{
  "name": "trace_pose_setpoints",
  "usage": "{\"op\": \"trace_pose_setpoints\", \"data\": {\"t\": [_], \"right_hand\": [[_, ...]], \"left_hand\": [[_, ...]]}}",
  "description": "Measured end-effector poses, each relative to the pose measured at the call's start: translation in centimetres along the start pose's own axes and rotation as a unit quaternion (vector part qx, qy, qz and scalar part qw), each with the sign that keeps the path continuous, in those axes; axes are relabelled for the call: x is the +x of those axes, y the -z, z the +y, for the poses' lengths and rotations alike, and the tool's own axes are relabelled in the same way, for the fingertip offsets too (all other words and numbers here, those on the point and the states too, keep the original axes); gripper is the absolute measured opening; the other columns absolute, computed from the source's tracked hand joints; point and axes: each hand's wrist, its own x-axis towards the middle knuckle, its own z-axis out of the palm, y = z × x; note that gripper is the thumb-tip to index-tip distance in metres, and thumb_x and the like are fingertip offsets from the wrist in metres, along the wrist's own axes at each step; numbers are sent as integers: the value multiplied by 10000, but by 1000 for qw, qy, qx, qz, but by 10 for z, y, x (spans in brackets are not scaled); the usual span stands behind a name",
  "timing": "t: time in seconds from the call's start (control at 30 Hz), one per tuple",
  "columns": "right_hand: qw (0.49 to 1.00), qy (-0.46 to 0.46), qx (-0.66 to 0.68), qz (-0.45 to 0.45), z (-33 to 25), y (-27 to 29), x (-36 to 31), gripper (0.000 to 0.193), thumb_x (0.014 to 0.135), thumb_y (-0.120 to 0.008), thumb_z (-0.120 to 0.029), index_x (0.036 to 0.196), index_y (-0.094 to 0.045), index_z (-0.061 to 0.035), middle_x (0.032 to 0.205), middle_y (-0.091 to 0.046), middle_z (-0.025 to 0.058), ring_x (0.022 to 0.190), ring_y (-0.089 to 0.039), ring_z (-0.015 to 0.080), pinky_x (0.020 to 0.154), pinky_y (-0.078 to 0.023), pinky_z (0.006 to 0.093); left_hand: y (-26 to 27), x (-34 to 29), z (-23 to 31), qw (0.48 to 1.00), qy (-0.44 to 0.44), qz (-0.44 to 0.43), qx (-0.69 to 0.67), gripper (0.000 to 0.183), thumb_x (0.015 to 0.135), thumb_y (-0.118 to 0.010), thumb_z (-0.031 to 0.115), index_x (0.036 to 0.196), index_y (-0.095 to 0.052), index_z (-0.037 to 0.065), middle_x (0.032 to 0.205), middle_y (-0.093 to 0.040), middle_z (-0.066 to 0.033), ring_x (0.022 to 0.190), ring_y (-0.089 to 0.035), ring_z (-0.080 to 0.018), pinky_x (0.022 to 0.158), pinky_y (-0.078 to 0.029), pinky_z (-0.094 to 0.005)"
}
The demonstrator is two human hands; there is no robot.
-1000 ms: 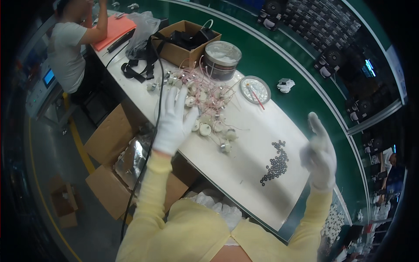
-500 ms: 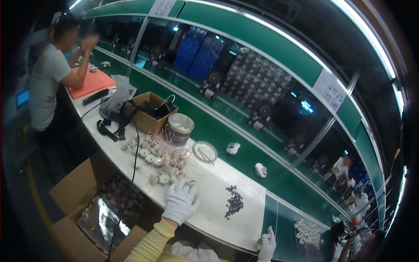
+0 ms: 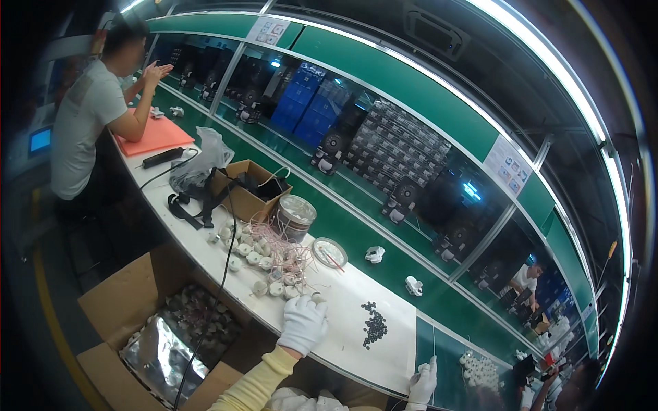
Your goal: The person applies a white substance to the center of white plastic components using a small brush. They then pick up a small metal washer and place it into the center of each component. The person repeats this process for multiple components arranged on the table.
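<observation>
My left hand [image 3: 303, 327], in a white glove, is over the front of the white table, its fingers curled on a small round motor-like part [image 3: 318, 298]. Just beyond it is a pile of similar pale round parts with thin pink wires [image 3: 264, 259]. Small dark rings [image 3: 374, 325] lie loosely grouped to the right of this hand. My right hand [image 3: 423, 385], also gloved, is by the table's right end with its fingers drawn together; what it holds, if anything, is too small to make out.
Behind the pile are a round tub [image 3: 296, 218], a shallow dish [image 3: 330, 253] and a cardboard box [image 3: 253, 195]. A black cable [image 3: 228, 264] crosses the table edge. An open carton [image 3: 123, 288] stands below left. White parts [image 3: 480, 370] sit right. A person [image 3: 92, 116] works far left.
The view has shifted, so the table's left side appears further right. My left hand stays at the pile's near edge with the round part. The right hand's raised finger has drawn in.
</observation>
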Motion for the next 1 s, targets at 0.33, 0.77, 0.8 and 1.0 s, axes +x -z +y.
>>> {"op": "trace_pose_setpoints", "data": {"t": [0.33,0.77,0.8,1.0], "right_hand": [[996,18,-81,19,-4,-5,-13,420,1042,-496,-189,1414,-548,-1,834,-588,-18,606,-446,35,525,-375,198],[970,-38,-240,-25,-18,-21,-8,329,928,-696,-158,1174,-690,60,943,-743,134,834,-702,168,776,-552,304],[974,-34,-224,-21,-16,-20,-9,327,930,-693,-139,1182,-682,69,958,-738,129,833,-694,161,770,-550,295],[983,-35,-182,-8,-32,-27,-18,322,940,-664,-42,1222,-644,112,1025,-716,129,875,-684,161,777,-551,275]], "left_hand": [[15,1,2,998,4,-49,-37,162,866,-632,279,868,-639,117,743,-622,-73,733,-621,-282,669,-457,-455],[21,17,9,997,9,-76,-23,235,893,-673,239,1026,-716,50,733,-652,-109,645,-614,-302,596,-465,-445],[19,19,11,996,9,-87,-24,240,892,-673,238,1030,-713,46,731,-650,-107,647,-614,-303,597,-466,-442],[20,16,8,995,-7,-93,-23,230,883,-691,175,1076,-704,51,698,-607,-79,639,-576,-289,613,-464,-427]]}}
